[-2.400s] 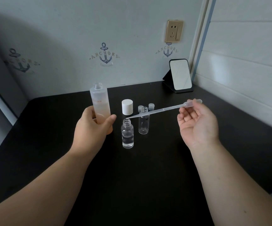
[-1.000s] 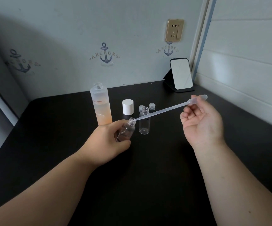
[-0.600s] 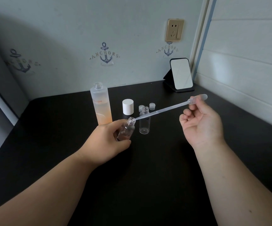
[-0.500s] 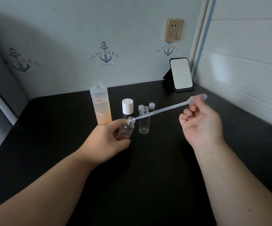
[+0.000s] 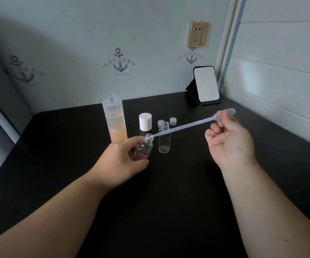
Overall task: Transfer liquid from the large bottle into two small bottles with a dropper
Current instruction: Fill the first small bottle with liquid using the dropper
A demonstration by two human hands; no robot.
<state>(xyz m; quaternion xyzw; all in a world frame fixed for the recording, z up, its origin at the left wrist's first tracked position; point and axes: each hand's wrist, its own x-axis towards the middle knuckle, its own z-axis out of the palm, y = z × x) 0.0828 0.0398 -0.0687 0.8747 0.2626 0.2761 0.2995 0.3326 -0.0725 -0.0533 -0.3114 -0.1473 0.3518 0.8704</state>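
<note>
At frame centre the left hand (image 5: 121, 161) grips a small clear plastic bottle (image 5: 143, 148), tilted right. The right hand (image 5: 229, 144) pinches the soft bulb of a long translucent dropper (image 5: 187, 124), its tip at that bottle's threaded mouth. Behind stand a tall frosted bottle of peach liquid (image 5: 115, 121) and an empty clear vial (image 5: 164, 137) on the matte black table (image 5: 57, 146).
</note>
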